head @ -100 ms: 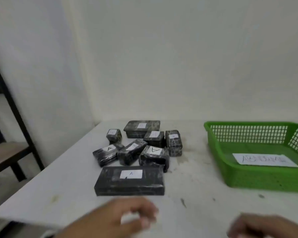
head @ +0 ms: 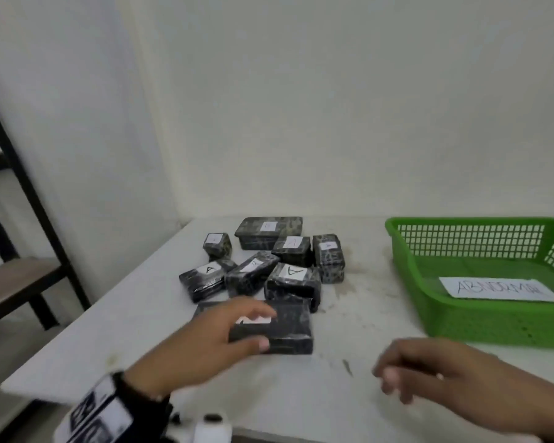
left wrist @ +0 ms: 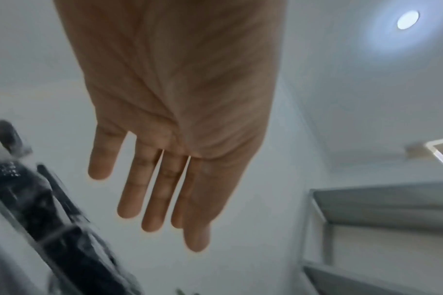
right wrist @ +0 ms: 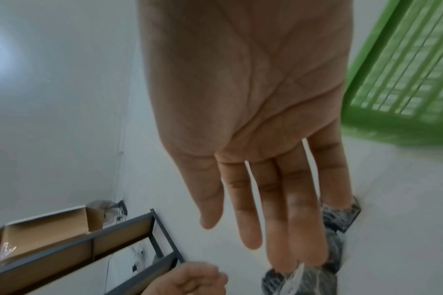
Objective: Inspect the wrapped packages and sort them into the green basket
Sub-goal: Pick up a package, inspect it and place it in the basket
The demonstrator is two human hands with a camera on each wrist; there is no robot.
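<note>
Compared with a moment ago, my left hand (head: pixel 205 340) has moved up from the near edge of the table (head: pixel 349 340) and now lies over the nearest package (head: pixel 288 330), the long flat black one; its fingers reach across the top and partly cover the white label, while the thumb sits against the near side. From the head view I can't tell whether it has closed on the package, and the left wrist view shows the fingers straight and relaxed, so I take them as spread, not clamped. My right hand (head: pixel 435 369) has also come further into view, hovering over the table to the right of that package and apart from it, fingers extended and holding nothing. The other wrapped packages (head: pixel 293 276) have not moved: a cluster just behind the nearest one, several with labels marked A. The green basket (head: pixel 461 318) stays at the right of the table, well apart from my left hand and nearer my right, with a paper sign (head: pixel 499 290) lying flat in it. A dark metal shelf (head: pixel 29 199) stands at the left.
</note>
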